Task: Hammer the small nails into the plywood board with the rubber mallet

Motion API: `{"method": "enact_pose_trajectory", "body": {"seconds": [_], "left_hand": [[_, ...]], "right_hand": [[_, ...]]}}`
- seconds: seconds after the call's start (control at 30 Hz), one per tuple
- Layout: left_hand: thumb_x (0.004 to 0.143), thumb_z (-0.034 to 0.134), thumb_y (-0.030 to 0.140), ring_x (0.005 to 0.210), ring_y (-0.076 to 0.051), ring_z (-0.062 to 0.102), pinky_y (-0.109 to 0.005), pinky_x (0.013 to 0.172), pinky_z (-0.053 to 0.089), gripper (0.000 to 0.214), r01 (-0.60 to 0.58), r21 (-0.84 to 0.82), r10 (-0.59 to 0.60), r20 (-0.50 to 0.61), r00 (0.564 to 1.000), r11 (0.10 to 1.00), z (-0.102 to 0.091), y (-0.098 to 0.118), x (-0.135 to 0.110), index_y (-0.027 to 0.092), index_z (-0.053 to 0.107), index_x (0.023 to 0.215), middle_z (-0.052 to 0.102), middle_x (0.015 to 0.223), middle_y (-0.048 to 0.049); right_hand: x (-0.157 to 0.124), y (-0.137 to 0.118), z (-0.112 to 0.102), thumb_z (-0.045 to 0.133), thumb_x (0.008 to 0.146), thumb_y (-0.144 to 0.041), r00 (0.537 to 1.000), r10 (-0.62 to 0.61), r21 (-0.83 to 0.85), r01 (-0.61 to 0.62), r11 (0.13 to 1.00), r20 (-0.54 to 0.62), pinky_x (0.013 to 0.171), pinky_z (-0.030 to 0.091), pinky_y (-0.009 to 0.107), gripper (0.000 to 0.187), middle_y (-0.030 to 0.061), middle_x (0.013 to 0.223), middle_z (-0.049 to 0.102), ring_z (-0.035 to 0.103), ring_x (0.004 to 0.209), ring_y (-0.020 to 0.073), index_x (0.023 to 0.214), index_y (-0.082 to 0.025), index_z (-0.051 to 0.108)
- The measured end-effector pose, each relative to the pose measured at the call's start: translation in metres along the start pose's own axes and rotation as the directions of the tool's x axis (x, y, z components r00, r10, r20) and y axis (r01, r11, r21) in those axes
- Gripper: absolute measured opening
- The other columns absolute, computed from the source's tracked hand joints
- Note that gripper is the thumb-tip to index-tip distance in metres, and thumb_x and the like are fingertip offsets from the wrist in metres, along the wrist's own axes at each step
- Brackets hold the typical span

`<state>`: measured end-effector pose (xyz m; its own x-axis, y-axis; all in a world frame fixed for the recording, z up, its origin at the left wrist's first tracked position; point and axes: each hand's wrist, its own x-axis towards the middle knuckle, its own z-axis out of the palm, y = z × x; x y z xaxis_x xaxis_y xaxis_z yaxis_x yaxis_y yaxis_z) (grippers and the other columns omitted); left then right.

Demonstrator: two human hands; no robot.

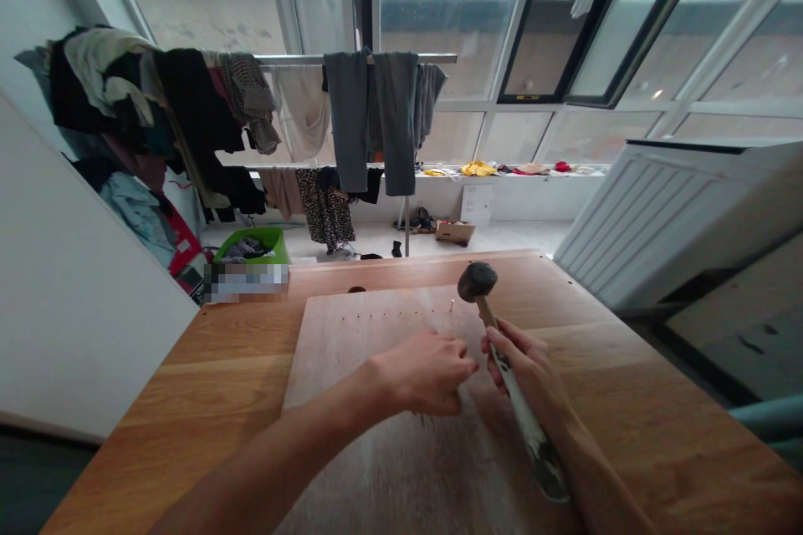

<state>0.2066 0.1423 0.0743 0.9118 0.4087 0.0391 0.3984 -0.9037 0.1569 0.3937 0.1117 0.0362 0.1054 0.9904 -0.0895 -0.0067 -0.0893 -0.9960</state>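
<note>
Head view, right hand [520, 355]: fingers clamped around the mallet [520, 408], its dark head forward.
Left hand [430, 374]: fingers curled together; cannot tell if anything is inside.
Nail [452, 306]: upright on the board [342, 376], beside a row of dark dots [385, 315].
Board: flat on the tabletop [207, 376].

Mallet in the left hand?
No, the right hand grips the mallet by its handle, while the left hand is curled over the board, apart from the mallet.
</note>
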Motion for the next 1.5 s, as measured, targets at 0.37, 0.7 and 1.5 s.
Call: {"method": "enact_pose_trajectory", "body": {"seconds": [0.37,0.7,1.5], "left_hand": [[0.081,0.065,0.013,0.071,-0.024,0.069,-0.035,0.062,0.051,0.007,-0.043,0.072,0.04,0.045,0.998,0.996,0.02,0.023,0.013,0.014,0.068,0.087,0.073,0.08,-0.0085],[0.078,0.062,0.009,0.07,-0.013,0.065,-0.023,0.067,0.052,0.01,0.113,-0.711,-0.533,-0.402,0.745,0.694,0.029,-0.067,0.023,0.015,0.067,0.085,0.07,0.079,-0.0023],[0.079,0.067,0.01,0.063,-0.011,0.059,-0.022,0.063,0.048,0.007,0.256,-0.707,-0.663,-0.386,0.641,0.659,0.059,-0.08,0.027,0.016,0.07,0.082,0.066,0.068,0.0016]], "right_hand": [[0.002,0.002,0.0,0.069,0.076,-0.061,0.999,0.029,-0.001,-0.029,1.0,0.043,0.033,0.033,0.019,0.042,-0.0074,0.044,0.048,0.041,0.035,0.0083,0.074,-0.021,0.057],[-0.002,-0.007,0.003,0.067,0.074,-0.061,1.0,0.018,-0.08,-0.019,0.997,-0.01,0.033,0.034,0.02,0.042,-0.0062,0.047,0.05,0.043,0.036,0.0089,0.074,-0.021,0.059],[-0.005,0.0,0.011,0.066,0.08,-0.051,0.994,0.0,-0.033,0.004,0.999,0.112,0.033,0.032,0.02,0.032,-0.0023,0.065,0.059,0.044,0.039,0.0076,0.082,-0.02,0.059]]}}
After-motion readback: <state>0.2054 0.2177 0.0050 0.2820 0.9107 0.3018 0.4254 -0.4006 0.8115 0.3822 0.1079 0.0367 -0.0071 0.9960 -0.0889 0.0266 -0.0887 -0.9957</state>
